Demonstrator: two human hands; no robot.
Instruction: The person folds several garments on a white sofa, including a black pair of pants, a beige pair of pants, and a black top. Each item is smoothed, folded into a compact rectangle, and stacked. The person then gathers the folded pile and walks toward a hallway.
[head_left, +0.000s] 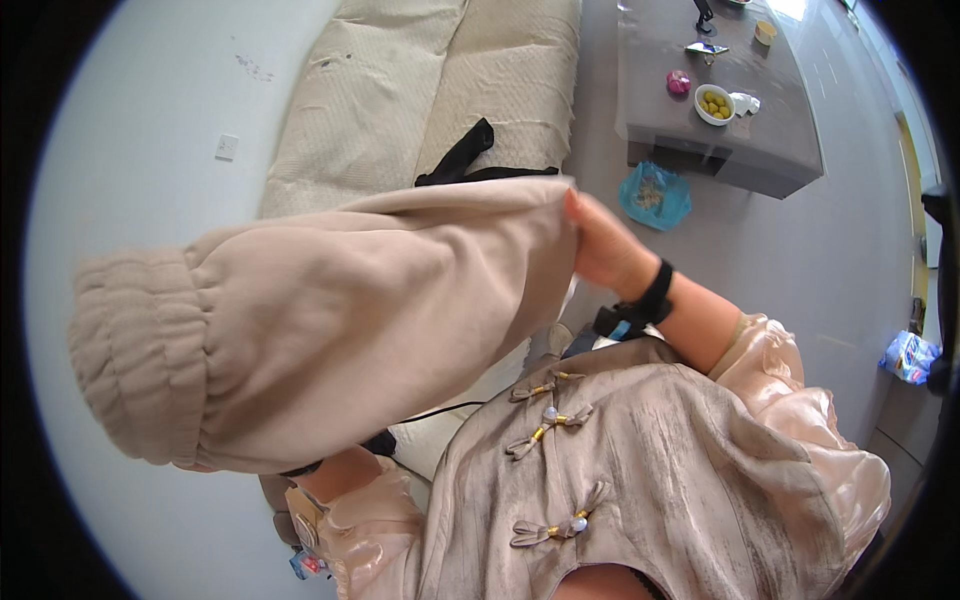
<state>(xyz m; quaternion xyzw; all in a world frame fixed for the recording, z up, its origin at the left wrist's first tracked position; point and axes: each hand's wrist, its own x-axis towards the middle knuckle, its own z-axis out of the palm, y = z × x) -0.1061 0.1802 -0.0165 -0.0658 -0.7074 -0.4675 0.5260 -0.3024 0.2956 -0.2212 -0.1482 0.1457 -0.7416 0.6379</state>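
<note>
A beige cloth garment (360, 300) with a wide gathered elastic band (139, 356) is stretched out in the air before me. My right hand (611, 244) grips its far right end, thumb on top, with a black strap around the wrist. At the banded end, my left hand (196, 469) is mostly hidden behind the cloth; only a sliver shows under the lower edge, and the garment rests on it. Behind the garment, a black piece of clothing (461, 157) lies on the sofa's cream quilted cover (502, 75).
A grey table (757, 154) at the upper right carries a white bowl (703, 118) of green-yellow fruit, a pink item (679, 82) and a yellowish cup (765, 32). Beside it on the floor sits a blue plastic bag (675, 214). The white wall (150, 180) rises at left.
</note>
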